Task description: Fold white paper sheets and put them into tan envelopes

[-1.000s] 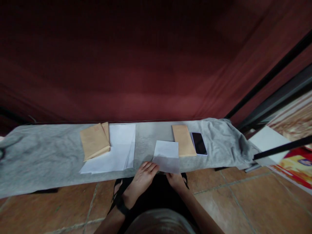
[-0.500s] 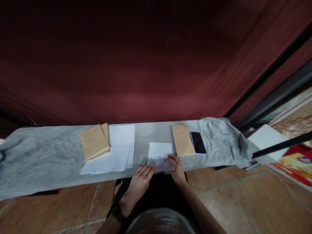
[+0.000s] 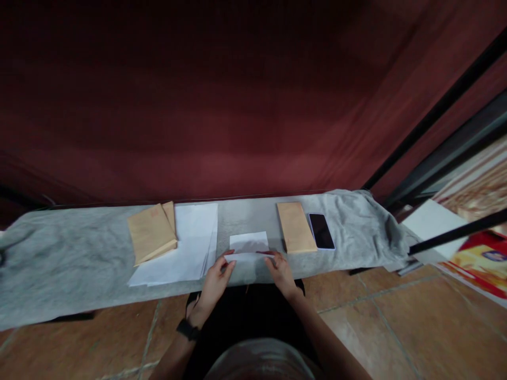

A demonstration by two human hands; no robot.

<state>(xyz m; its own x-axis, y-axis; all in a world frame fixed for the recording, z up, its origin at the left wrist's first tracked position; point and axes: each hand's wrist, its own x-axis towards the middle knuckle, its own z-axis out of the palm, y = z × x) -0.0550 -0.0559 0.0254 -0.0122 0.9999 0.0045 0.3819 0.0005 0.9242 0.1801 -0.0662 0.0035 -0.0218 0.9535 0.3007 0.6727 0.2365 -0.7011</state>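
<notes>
Between my two hands is a folded sheet of white paper [image 3: 249,243], its near flap raised toward me and its far part lying toward the back of the cloth. My left hand [image 3: 216,277] pinches the left end of the flap between thumb and fingers. At the right end, my right hand [image 3: 280,272] grips the same flap. A stack of white paper sheets [image 3: 194,237] lies left of my left hand. Brown envelopes [image 3: 152,229] rest partly on that stack. Right of my right hand lies another brown envelope or pile of them [image 3: 296,227].
A phone [image 3: 321,231] lies beside the right-hand envelope. Grey cloth [image 3: 79,253] covers the long narrow surface, bunched at its right end. A dark red wall [image 3: 237,132] rises behind. Black bars [image 3: 435,116] and a red and yellow printed box [image 3: 483,261] are at right.
The paper lay flat under my fingers before; now its near edge is lifted, held at both ends. Both hands and the paper have shifted slightly left.
</notes>
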